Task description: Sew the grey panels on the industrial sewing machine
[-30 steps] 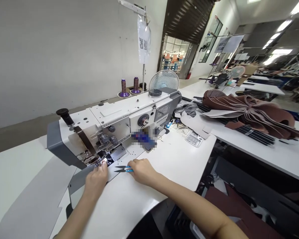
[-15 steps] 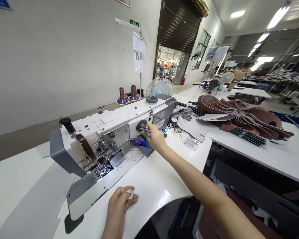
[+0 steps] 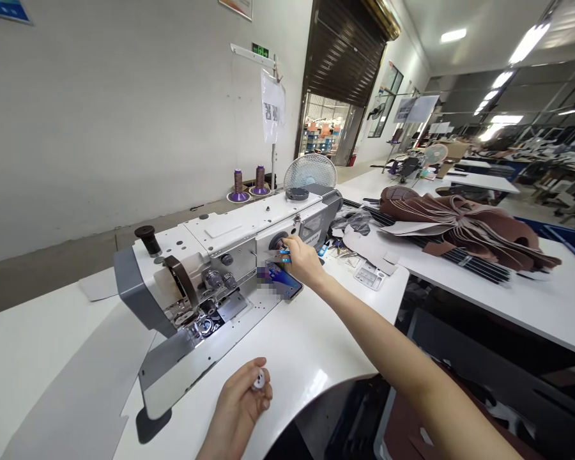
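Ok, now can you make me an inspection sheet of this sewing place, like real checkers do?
Surface: white table, shiny.
Job's things: sewing machine on the table; small pale disc, perhaps a bobbin; blue-handled snips.
Clutter: brown pieces heaped to the right; clear tray.
Left fingers: hold the disc.
Right fingers: hold the snips, at the machine's round knob; touch unclear.
Cables: nothing seen.
Surroundings: fan, part-raised shutter.
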### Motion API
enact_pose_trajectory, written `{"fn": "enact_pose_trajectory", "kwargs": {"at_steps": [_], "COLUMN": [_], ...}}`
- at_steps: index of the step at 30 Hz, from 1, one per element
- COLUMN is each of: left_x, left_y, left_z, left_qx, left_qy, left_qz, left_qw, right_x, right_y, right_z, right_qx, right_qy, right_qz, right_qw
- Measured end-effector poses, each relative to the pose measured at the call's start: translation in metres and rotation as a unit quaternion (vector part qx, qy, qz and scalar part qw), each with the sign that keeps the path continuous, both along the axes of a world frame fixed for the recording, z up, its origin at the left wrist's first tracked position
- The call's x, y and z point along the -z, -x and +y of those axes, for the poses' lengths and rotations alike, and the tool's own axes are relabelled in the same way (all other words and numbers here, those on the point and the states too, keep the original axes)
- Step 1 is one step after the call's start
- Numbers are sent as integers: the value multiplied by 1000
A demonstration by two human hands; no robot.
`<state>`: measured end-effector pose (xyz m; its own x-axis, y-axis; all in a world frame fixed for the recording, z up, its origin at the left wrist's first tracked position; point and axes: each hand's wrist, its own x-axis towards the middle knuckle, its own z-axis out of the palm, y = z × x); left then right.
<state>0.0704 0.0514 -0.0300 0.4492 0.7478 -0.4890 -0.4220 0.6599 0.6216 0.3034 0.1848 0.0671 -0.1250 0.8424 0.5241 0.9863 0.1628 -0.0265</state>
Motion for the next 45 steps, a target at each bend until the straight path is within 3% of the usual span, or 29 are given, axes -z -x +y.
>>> {"fn": "enact_pose_trajectory", "kwargs": {"at_steps": [4, 7, 11, 16, 19, 21, 23, 27, 32, 36, 39, 41, 43, 45], "left_x": [5, 7, -10, -46, -54, -54, -50, -42, -40, -41, -37, -30, -21, -11], "left_y": [3, 1, -12, -40, -48, -48, -46, -45, -54, -60, -55, -45, -30, -12], "left_z": [-3, -1, 17, 51, 62, 66, 69, 74, 74, 75, 74, 70, 64, 59], "left_qx": [0, 20, -17, -28, -46, -47, -39, -40, -19, -17, -18, -18, -24, -32], "left_qy": [9, -30, -141, -316, -443, -463, -430, -377, -380, -368, -345, -313, -267, -219], "left_qz": [14, 67, 148, 237, 295, 346, 371, 356, 359, 353, 337, 323, 312, 301], "left_qw": [1000, 997, 979, 918, 845, 815, 822, 854, 852, 860, 876, 893, 911, 927], "right_x": [4, 23, 53, 64, 66, 67, 67, 64, 59, 57, 62, 70, 81, 94], "right_y": [-8, -7, 11, 42, 54, 56, 53, 35, 25, 30, 21, 4, -19, -42], "right_z": [-10, -33, -68, -89, -91, -94, -98, -102, -91, -87, -92, -97, -101, -105], "right_qx": [-42, -98, -185, -207, -184, -170, -147, -88, -94, -101, -68, 9, 154, 274], "right_qy": [-6, -25, -72, -94, -85, -44, 7, 112, 193, 190, 163, 120, 80, 106], "right_qz": [-14, -2, 46, 140, 191, 235, 314, 474, 503, 487, 455, 399, 288, 145], "right_qw": [999, 995, 979, 964, 961, 956, 938, 869, 837, 846, 873, 909, 942, 945]}}
